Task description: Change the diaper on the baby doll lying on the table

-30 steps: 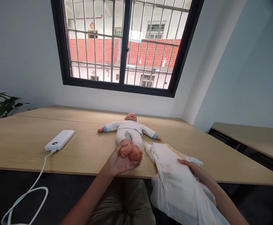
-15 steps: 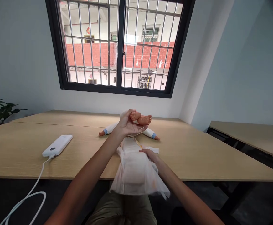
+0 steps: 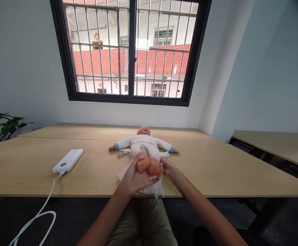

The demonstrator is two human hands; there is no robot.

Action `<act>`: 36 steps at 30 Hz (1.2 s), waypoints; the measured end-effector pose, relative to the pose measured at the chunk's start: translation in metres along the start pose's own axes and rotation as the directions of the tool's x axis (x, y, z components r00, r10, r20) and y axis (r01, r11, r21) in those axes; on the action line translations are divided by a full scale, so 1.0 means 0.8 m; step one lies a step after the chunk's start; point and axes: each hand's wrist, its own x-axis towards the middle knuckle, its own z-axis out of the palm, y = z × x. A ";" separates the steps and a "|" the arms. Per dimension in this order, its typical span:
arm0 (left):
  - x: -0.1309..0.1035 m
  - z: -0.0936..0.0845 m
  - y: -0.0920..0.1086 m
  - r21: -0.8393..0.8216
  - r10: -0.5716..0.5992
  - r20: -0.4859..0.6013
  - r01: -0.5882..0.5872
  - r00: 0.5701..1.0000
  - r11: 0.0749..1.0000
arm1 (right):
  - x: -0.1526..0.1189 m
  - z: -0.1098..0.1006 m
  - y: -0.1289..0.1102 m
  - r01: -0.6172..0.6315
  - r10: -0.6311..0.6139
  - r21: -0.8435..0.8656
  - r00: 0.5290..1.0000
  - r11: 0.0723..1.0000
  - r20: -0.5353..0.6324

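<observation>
A baby doll (image 3: 144, 140) in a white top with blue cuffs lies on its back on the table, head toward the window and arms spread. My left hand (image 3: 136, 177) is wrapped under the doll's feet and holds them above the near part of the table. My right hand (image 3: 166, 166) is beside the doll's legs at the right edge of a white diaper (image 3: 154, 188); its fingers are partly hidden. The diaper lies beneath the doll's lower body, and its near end reaches the table's front edge.
On the left of the wooden table (image 3: 215, 171) lies a white power bank (image 3: 68, 161) with a white cable (image 3: 45, 201) hanging over the front edge. A plant (image 3: 4, 126) stands far left. Another table (image 3: 274, 145) is at the right.
My left hand has lowered the doll's feet toward me, uncovering its face and body. The diaper's near end now lies flatter and farther back, and my right hand has moved slightly up.
</observation>
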 end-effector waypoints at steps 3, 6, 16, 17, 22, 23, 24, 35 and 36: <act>-0.019 -0.037 -0.034 -0.061 0.007 -0.030 -0.008 1.000 0.998 | -0.020 -0.029 0.002 0.048 -0.048 -0.034 0.999 0.998 -0.001; -0.031 -0.055 -0.049 -0.081 -0.008 -0.126 -0.002 0.992 0.997 | -0.036 -0.042 0.003 0.252 -0.300 -0.228 0.931 0.941 -0.210; -0.080 -0.058 -0.043 -0.015 0.060 -0.331 -0.069 0.942 0.998 | -0.084 0.016 0.001 0.756 -0.427 -0.655 0.596 0.012 0.680; -0.085 -0.060 -0.039 0.032 0.111 -0.360 -0.106 0.926 0.994 | -0.084 0.017 0.000 0.748 -0.387 -0.663 0.603 -0.028 0.697; -0.099 -0.087 -0.003 0.604 0.584 -0.438 -0.258 0.683 0.754 | -0.078 0.000 -0.011 0.695 -0.329 -0.710 0.648 -0.113 0.686; -0.100 -0.095 0.006 0.728 0.677 -0.386 -0.243 0.627 0.641 | -0.078 -0.006 -0.015 0.678 -0.328 -0.723 0.659 -0.130 0.677; -0.100 -0.102 0.015 0.828 0.745 -0.326 -0.205 0.582 0.523 | -0.078 -0.011 -0.019 0.659 -0.323 -0.737 0.672 -0.151 0.667; -0.113 -0.133 0.043 0.917 0.792 0.000 0.315 0.610 -0.243 | -0.082 -0.038 -0.012 0.493 -0.200 -0.735 0.750 -0.466 0.630; -0.113 -0.133 0.043 0.899 0.790 -0.011 0.353 0.612 -0.261 | -0.082 -0.035 -0.009 0.479 -0.204 -0.726 0.748 -0.493 0.632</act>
